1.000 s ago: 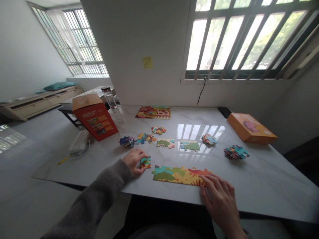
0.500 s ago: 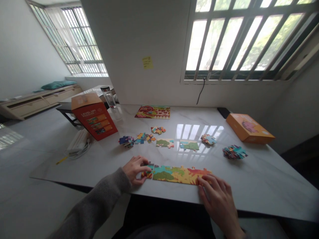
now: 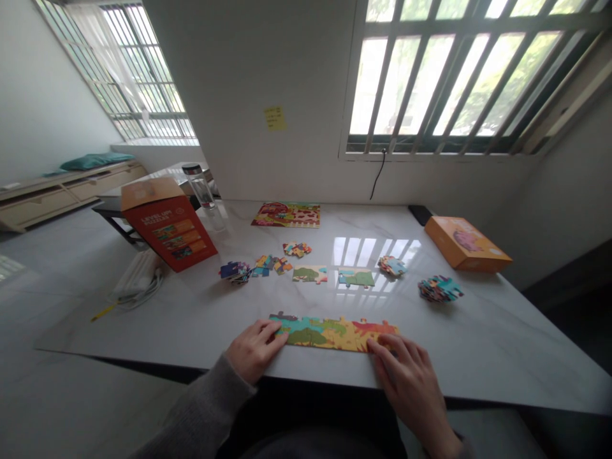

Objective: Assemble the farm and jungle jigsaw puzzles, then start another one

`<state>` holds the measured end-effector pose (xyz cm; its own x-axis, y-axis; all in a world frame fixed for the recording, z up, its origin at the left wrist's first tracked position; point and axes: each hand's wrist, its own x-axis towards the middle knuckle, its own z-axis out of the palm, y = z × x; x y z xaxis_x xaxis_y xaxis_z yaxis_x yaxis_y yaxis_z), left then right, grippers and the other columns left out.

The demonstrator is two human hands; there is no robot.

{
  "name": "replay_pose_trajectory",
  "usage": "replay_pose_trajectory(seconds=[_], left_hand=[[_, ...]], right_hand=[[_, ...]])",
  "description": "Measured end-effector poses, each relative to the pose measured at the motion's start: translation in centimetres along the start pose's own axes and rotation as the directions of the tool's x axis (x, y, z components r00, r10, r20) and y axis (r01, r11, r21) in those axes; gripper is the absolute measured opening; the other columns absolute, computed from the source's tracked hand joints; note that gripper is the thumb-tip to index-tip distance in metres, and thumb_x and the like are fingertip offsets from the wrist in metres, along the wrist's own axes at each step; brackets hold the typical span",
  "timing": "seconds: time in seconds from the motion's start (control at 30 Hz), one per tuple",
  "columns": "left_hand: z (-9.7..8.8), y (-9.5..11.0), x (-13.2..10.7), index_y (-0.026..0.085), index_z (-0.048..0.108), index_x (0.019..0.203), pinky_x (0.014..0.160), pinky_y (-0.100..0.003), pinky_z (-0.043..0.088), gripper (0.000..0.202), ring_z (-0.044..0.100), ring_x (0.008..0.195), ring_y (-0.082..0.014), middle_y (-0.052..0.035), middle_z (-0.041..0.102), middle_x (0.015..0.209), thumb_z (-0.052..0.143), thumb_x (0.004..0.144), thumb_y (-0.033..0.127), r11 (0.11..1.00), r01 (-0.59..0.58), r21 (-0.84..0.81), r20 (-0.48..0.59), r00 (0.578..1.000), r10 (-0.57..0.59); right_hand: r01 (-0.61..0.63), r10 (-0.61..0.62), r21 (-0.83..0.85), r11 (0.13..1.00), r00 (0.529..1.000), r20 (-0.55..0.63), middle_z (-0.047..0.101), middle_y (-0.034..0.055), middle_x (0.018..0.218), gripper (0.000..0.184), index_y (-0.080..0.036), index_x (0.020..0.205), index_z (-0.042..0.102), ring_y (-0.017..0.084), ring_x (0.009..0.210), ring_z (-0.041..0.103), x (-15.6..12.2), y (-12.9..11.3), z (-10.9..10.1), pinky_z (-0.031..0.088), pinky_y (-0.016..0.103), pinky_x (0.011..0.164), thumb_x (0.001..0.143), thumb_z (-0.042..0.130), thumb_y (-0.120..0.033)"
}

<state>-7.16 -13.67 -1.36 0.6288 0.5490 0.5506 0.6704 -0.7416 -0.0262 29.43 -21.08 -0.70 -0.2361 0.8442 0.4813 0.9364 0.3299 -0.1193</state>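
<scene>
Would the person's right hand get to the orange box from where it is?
Probably yes, with a stretch. The right hand rests on the puzzle strip, and the orange box lies ahead. Only a low pile of pieces sits near the way, and the hand could pass over it.

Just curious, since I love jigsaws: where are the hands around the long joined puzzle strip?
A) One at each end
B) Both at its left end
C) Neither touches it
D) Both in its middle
A: the left hand rests at the left end of the puzzle strip, the right hand at its right end.
</scene>
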Motion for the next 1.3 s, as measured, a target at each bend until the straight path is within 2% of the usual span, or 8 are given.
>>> replay_pose_trajectory(seconds=[0.13, 0.33, 0.73, 0.83, 0.93, 1.0, 1.13, 1.3], left_hand=[[0.5, 0.9, -0.3, 0.024, 0.069, 0.111, 0.087, -0.038, 0.058, 0.032, 0.060, 0.106, -0.0251, -0.0095, 0.068, 0.113, 0.046, 0.094, 0.009, 0.996, 0.084, -0.004, -0.005, 0.996, -0.084], [-0.3, 2.0, -0.1, 0.019, 0.065, 0.117, 0.100, -0.041, 0.054, 0.030, 0.058, 0.115, -0.0261, -0.0118, 0.064, 0.121, 0.050, 0.092, 0.014, 0.978, 0.144, -0.152, 0.015, 0.990, -0.144], [-0.9, 1.9, -0.6, 0.022, 0.068, 0.111, 0.097, -0.042, 0.054, 0.025, 0.058, 0.113, -0.0261, -0.0108, 0.064, 0.120, 0.055, 0.090, 0.019, 0.946, 0.177, -0.270, 0.023, 0.984, -0.177], [-0.8, 1.6, -0.8, 0.023, 0.066, 0.114, 0.097, -0.042, 0.054, 0.027, 0.058, 0.112, -0.0259, -0.0110, 0.062, 0.121, 0.054, 0.091, 0.020, 0.934, 0.192, -0.303, 0.001, 0.980, -0.201], [-1.1, 0.9, -0.5, 0.022, 0.064, 0.118, 0.096, -0.042, 0.054, 0.028, 0.058, 0.112, -0.0258, -0.0116, 0.062, 0.122, 0.053, 0.092, 0.021, 0.911, 0.242, -0.333, -0.023, 0.964, -0.265], [-1.3, 0.1, 0.1, 0.022, 0.064, 0.118, 0.095, -0.041, 0.053, 0.027, 0.060, 0.109, -0.0250, -0.0111, 0.063, 0.119, 0.052, 0.093, 0.023, 0.899, 0.256, -0.356, -0.011, 0.960, -0.278], [-0.7, -2.3, 2.8, 0.020, 0.066, 0.111, 0.093, -0.039, 0.053, 0.024, 0.063, 0.101, -0.0227, -0.0091, 0.067, 0.107, 0.050, 0.095, 0.026, 0.877, 0.233, -0.421, 0.068, 0.972, -0.225], [2.2, -6.9, 8.3, 0.018, 0.067, 0.104, 0.090, -0.038, 0.052, 0.020, 0.063, 0.095, -0.0223, -0.0066, 0.069, 0.097, 0.054, 0.090, 0.024, 0.893, 0.262, -0.366, 0.073, 0.965, -0.253]], right_hand=[[0.001, -0.001, 0.001, 1.000, 1.000, 0.005, 0.067, 0.0065, 0.118, 0.029, -0.030, 0.122, 0.067, 0.026, 0.108, 0.060, -0.1, 0.0, 0.0, 0.044, 0.041, 0.094, 0.096, 0.055, -0.026], [0.009, -0.010, 0.019, 1.000, 1.000, 0.027, 0.066, 0.0065, 0.120, 0.030, -0.030, 0.124, 0.067, 0.025, 0.110, 0.059, 0.0, 0.1, -0.1, 0.044, 0.040, 0.096, 0.096, 0.055, -0.026], [0.045, -0.049, 0.064, 0.997, 0.997, 0.055, 0.066, 0.0050, 0.119, 0.031, -0.032, 0.122, 0.067, 0.025, 0.113, 0.058, 0.3, 0.1, -0.6, 0.045, 0.043, 0.096, 0.096, 0.055, -0.021], [0.000, 0.002, 0.111, 0.994, 1.000, -0.025, 0.064, 0.0067, 0.123, 0.031, -0.031, 0.122, 0.066, 0.027, 0.115, 0.058, 0.1, 0.3, -0.4, 0.048, 0.043, 0.095, 0.096, 0.054, -0.021], [-0.092, 0.134, 0.227, 0.969, 0.975, -0.176, 0.061, 0.0099, 0.125, 0.029, -0.027, 0.122, 0.064, 0.028, 0.115, 0.057, 0.0, 0.8, -0.1, 0.052, 0.043, 0.092, 0.098, 0.050, -0.022], [-0.127, 0.190, 0.279, 0.952, 0.959, -0.211, 0.061, 0.0101, 0.122, 0.026, -0.026, 0.120, 0.064, 0.027, 0.112, 0.058, -0.1, 1.0, 0.1, 0.054, 0.043, 0.090, 0.098, 0.050, -0.023], [-0.108, 0.148, 0.224, 0.968, 0.975, -0.167, 0.062, 0.0099, 0.121, 0.026, -0.026, 0.120, 0.063, 0.028, 0.110, 0.059, 0.0, 0.8, 0.4, 0.052, 0.046, 0.092, 0.097, 0.052, -0.024], [-0.081, 0.102, 0.123, 0.989, 0.979, -0.175, 0.064, 0.0092, 0.120, 0.026, -0.026, 0.120, 0.063, 0.029, 0.111, 0.059, 0.0, 0.4, 0.8, 0.050, 0.045, 0.092, 0.096, 0.054, -0.024]])
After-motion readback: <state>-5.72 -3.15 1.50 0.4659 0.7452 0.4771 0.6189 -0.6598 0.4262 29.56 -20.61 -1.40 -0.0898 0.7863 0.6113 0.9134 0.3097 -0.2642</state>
